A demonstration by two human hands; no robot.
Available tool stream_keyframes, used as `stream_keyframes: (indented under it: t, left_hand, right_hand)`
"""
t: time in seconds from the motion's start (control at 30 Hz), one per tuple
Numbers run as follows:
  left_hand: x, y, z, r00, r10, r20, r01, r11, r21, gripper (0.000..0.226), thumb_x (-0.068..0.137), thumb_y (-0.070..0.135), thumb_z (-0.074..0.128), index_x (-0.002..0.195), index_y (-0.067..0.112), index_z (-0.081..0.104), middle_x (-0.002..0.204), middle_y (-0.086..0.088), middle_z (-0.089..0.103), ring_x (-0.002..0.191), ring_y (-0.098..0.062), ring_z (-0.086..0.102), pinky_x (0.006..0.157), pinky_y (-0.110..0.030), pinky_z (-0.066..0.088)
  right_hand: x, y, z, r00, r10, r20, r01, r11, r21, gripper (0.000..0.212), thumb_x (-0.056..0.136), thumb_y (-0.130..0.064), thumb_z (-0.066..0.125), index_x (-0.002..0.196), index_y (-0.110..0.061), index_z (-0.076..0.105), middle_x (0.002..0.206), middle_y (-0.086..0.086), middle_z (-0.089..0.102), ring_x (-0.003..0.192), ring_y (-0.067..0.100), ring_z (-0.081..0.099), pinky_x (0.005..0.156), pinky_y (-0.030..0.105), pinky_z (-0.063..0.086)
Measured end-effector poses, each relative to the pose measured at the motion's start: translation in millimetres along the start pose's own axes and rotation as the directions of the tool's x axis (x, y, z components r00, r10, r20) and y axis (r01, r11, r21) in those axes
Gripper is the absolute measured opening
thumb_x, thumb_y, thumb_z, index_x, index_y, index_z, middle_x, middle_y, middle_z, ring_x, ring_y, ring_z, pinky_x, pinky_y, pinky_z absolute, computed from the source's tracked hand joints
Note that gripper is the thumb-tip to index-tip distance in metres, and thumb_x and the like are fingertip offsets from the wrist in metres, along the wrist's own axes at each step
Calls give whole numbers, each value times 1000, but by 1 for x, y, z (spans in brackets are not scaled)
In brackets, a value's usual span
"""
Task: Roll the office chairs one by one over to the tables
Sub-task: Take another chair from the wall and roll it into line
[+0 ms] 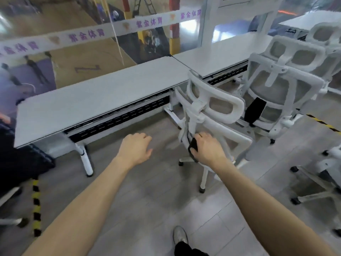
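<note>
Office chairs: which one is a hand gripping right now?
The tilted chair nearest the left table; the right hand holds its back. The chairs further right stand untouched.

i can't see my right hand's [206, 147] fingers [200, 136] past the knuckles; they curl behind the white chair's [212, 108] back frame, over a black part [192, 147] i can't identify. that chair's seat is hidden behind its own backrest, and its frame smears with motion blur. the chair at the right edge [321, 182] is cut off, only base and castors showing. another base [11, 220] is clipped at the left edge. my shoe [180, 235] is half covered by a dark trouser leg. the banner's purple characters [86, 35] are blurred.
</note>
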State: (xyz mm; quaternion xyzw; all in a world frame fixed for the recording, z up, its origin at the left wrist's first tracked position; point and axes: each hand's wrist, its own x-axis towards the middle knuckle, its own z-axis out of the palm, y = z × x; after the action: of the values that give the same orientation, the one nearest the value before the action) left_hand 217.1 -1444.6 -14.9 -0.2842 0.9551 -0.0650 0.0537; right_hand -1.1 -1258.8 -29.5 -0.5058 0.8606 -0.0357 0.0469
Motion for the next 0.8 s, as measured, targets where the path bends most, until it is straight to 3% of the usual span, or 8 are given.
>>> stream_keyframes:
  t: [0.13, 0.23, 0.37, 0.5, 0.6, 0.8]
  left_hand:
    - [-109, -56, 34, 969, -232, 84, 238, 969, -70, 43, 105, 51, 58, 138, 23, 64, 130, -2, 67, 122, -29, 65, 97, -44, 52]
    - [-202, -94, 52, 887, -440, 142, 451, 890, -59, 42, 105, 52, 57, 136, 24, 64, 131, -2, 66, 122, -29, 65, 96, -42, 51]
    - [-334, -128, 61, 710, -676, 196, 697, 715, -62, 42, 108, 52, 54, 139, 24, 61, 137, -3, 63, 128, -29, 63, 105, -47, 52]
    - [-460, -139, 66, 495, -843, 213, 867, 496, -49, 38, 109, 51, 54, 135, 23, 61, 131, -2, 63, 123, -29, 63, 98, -47, 55]
    - [-537, -136, 69, 331, -914, 234, 941, 337, -14, 41, 107, 49, 56, 137, 22, 61, 132, -4, 64, 121, -31, 64, 90, -44, 54]
    - [-631, -153, 73, 88, -970, 225, 994, 99, 36, 34, 101, 38, 59, 128, 20, 66, 121, -4, 67, 109, -32, 65, 78, -40, 44]
  right_hand:
    - [1, -116, 10, 939, -316, 133, 325, 944, -53, 41, 106, -43, 61, 133, -11, 59, 133, 10, 62, 127, 33, 60, 103, 46, 52]
    - [-4, -212, 20, 841, -512, 172, 527, 849, -51, 37, 107, -40, 58, 130, -11, 60, 131, 10, 62, 125, 34, 61, 101, 45, 53]
    - [-32, -342, 34, 658, -725, 206, 746, 665, -40, 45, 105, -42, 61, 140, -14, 59, 136, 9, 61, 130, 34, 59, 106, 45, 52]
    - [-81, -457, 49, 444, -866, 229, 892, 450, -26, 42, 106, -44, 60, 137, -16, 61, 131, 8, 62, 124, 33, 61, 100, 46, 55]
    - [-122, -523, 56, 290, -926, 242, 954, 300, 2, 39, 107, -42, 58, 136, -17, 60, 128, 7, 63, 119, 31, 62, 92, 44, 54]
    - [-171, -626, 67, 108, -954, 279, 990, 128, 56, 31, 105, -36, 60, 128, -16, 62, 117, 4, 60, 110, 30, 62, 87, 45, 58]
